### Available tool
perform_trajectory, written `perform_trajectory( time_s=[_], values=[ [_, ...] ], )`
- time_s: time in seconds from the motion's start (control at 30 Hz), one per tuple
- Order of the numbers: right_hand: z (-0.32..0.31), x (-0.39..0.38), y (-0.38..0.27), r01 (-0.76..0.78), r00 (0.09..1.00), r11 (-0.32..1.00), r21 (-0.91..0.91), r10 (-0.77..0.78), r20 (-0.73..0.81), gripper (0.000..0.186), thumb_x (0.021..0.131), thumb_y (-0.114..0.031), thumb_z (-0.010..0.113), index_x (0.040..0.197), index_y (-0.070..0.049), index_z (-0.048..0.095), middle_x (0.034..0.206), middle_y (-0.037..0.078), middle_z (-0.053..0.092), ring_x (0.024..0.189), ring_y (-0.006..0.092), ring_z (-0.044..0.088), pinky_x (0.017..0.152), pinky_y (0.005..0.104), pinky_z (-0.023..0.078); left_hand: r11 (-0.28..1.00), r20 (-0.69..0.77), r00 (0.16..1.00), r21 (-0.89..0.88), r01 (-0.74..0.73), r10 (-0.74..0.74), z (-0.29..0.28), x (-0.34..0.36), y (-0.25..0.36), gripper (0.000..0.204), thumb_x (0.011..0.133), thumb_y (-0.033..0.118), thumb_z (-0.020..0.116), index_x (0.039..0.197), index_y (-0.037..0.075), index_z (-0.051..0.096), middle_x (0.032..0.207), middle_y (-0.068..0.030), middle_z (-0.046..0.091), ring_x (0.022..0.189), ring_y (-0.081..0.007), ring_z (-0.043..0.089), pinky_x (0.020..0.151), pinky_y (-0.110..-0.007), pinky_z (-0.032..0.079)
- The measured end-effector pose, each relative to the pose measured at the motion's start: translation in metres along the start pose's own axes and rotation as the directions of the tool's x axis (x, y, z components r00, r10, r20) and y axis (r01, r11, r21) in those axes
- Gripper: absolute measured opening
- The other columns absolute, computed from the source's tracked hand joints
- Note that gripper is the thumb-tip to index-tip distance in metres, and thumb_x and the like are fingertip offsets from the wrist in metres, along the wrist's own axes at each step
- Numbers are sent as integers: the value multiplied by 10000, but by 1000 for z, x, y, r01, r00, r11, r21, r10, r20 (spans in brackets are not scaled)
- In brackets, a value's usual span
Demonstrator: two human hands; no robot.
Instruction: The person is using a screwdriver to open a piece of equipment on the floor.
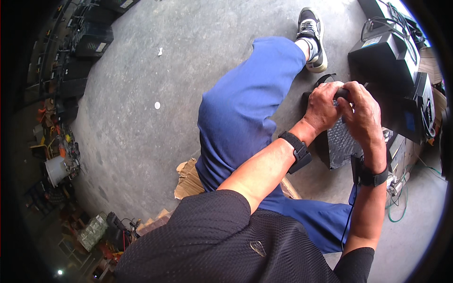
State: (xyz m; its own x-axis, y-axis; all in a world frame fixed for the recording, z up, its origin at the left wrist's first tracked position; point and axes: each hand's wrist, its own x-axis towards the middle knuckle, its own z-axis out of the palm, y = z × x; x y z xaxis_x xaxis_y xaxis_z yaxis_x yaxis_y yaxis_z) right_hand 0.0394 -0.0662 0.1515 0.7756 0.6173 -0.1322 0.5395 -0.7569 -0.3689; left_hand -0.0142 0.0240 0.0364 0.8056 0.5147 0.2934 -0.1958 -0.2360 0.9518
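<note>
On the floor in front of me, at the right of my bent leg, stands a black metal case (337, 146) with a perforated top and a dark strap or handle at its far end. My left hand (322, 106) and my right hand (361, 111) meet over it, fingers curled round a small dark part (341, 94), which they largely hide; I cannot make out what it is. Both wrists carry black straps.
More black cases (384, 59) with cables sit at the right, green wires (396, 212) below them. Torn cardboard (188, 179) lies under my leg. Dark equipment (89, 37) lines the upper left; tools and a white bucket (55, 170) are at the left.
</note>
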Motion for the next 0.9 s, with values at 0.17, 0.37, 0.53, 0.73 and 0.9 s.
perform_trajectory(
  time_s=[0.17,0.37,0.53,0.73,0.9],
  values=[
    [-4,-1,-8,75,997,997,-21,-76,-34,274,831,-111,751,1081,-88,641,982,115,651,939,340,669,811,430,542,999,66,997,19,45,-46,-2,-1,-6,304,815,164,751,1086,53,668,1024,-175,717,999,-399,673,875,-477,544],
    [1,-1,0,91,995,996,23,-89,-52,212,833,-101,707,1036,-121,648,960,110,627,927,354,654,793,449,540,1000,56,998,-5,20,-20,-2,1,-5,338,796,139,781,1110,57,687,1037,-174,728,994,-380,688,865,-452,555],
    [-2,-1,-5,15,1000,1000,-12,-14,18,207,901,-229,719,1052,-106,647,964,127,650,898,371,678,769,465,543,998,67,997,49,31,-34,-5,-2,-11,282,798,128,776,1064,74,699,1001,-146,729,951,-366,686,834,-452,553],
    [1,-3,5,98,995,995,-2,-98,-15,187,905,-214,692,1051,-104,653,964,128,645,928,365,667,781,473,549,995,84,992,-15,94,-92,-2,0,1,254,804,126,762,1047,84,700,989,-137,727,939,-366,678,824,-464,548],
    [-6,2,1,19,998,1000,-1,-19,67,203,939,-244,672,1054,-79,652,978,163,679,907,380,688,788,480,552,996,88,993,45,76,-80,-7,0,-5,282,818,163,801,1063,66,700,1014,-157,732,986,-389,678,860,-475,549]
  ],
)
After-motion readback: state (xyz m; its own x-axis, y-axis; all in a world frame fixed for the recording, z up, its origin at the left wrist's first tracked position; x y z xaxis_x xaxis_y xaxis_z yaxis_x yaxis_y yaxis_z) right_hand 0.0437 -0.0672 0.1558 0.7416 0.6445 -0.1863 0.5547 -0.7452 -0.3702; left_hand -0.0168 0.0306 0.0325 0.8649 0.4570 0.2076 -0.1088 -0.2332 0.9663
